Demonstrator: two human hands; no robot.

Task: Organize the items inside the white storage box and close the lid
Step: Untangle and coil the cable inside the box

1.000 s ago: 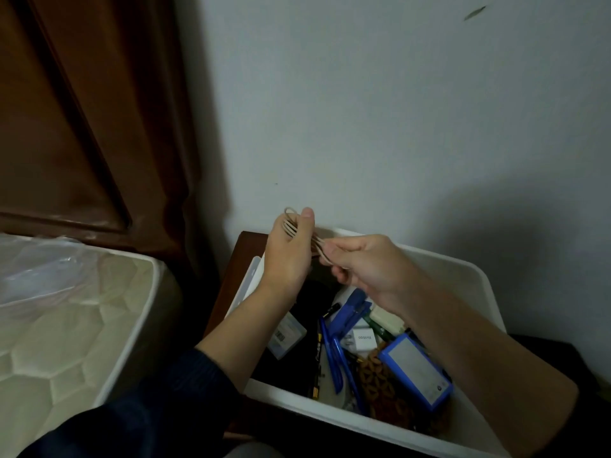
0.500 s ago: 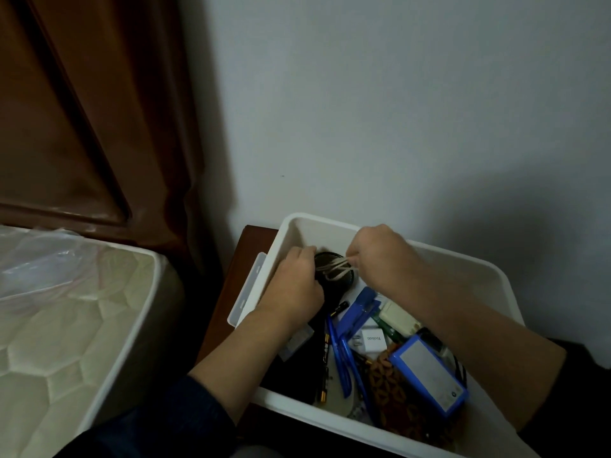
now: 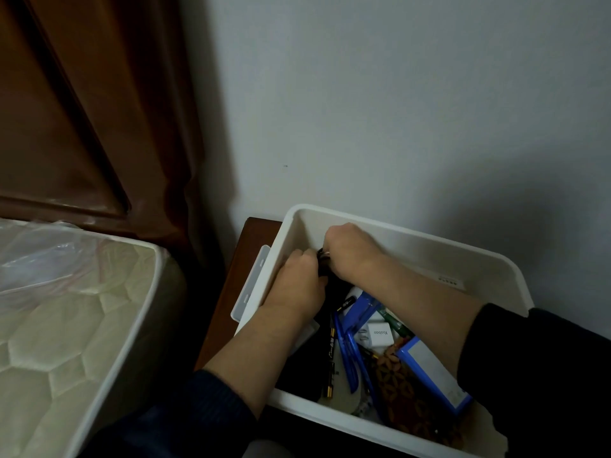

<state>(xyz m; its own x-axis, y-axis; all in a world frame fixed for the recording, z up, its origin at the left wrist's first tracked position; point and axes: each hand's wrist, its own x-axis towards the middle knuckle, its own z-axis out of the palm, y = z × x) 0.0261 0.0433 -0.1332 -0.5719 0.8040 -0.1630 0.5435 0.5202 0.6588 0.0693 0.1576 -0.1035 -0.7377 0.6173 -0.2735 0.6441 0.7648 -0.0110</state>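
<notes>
1. The white storage box (image 3: 489,259) sits open on the brown stand (image 3: 238,269); its lid isn't identifiable.
2. Contents lie jumbled: sorting looks unfinished.
3. Left hand (image 3: 297,282) and right hand (image 3: 350,249) curl deep in the far corner; what they pinch is hidden.

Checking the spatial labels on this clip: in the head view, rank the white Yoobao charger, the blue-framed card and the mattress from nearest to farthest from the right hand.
From the right hand:
1. White Yoobao charger, in the box, below the hand.
2. Blue-framed card, box's near right.
3. Mattress, outside the box, far left.
</notes>
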